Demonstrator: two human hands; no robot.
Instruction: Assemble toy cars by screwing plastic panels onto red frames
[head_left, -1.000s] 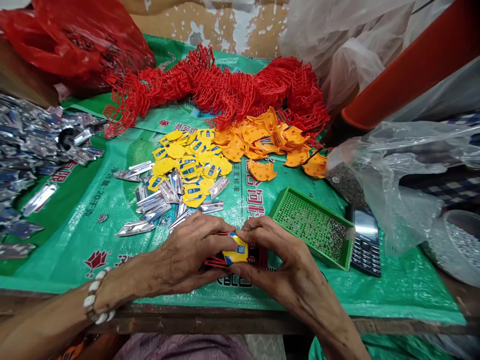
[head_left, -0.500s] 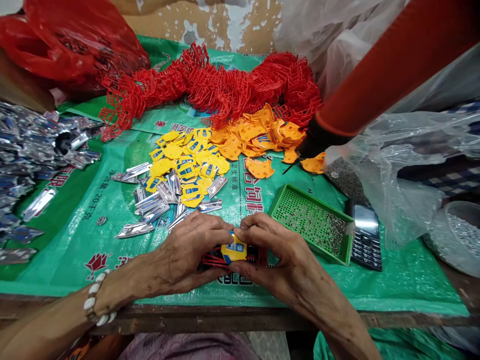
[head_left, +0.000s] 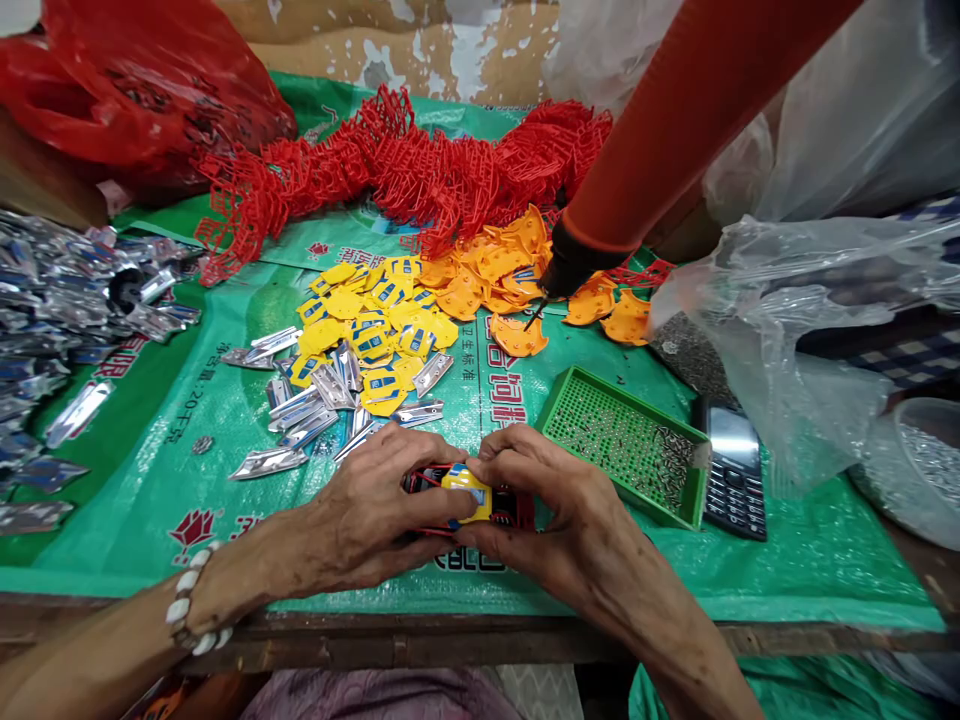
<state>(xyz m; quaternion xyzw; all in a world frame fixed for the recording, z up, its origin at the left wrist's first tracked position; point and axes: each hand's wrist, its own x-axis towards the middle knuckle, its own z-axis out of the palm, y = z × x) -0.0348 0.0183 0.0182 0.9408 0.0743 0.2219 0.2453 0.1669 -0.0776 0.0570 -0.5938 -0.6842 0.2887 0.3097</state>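
the left hand [head_left: 375, 495] and the right hand [head_left: 566, 490] are closing together around a small red-and-black toy chassis [head_left: 519, 512], which is sitting between them near the front of the green sheet [head_left: 142, 510]. a yellow-and-blue panel [head_left: 459, 477] is lying on top of it; 1 digit of the left hand is pressing on this panel, while the right hand is gripping at its far and near edges. a white bead bracelet [head_left: 182, 608] is circling the left wrist.

just beyond the hands, silver pieces [head_left: 306, 412] are lying beside a pile of yellow panels [head_left: 394, 322], and orange pieces [head_left: 487, 265] are spreading to the right of those. red frames [head_left: 450, 185] are heaping up behind. to the right, a green tray [head_left: 639, 408] is holding small screws [head_left: 673, 460], and a keypad phone [head_left: 735, 480] is resting just beside it. an orange-and-black driver [head_left: 660, 140] is slanting down over the orange pieces; whether its tip is touching any, i cannot tell.
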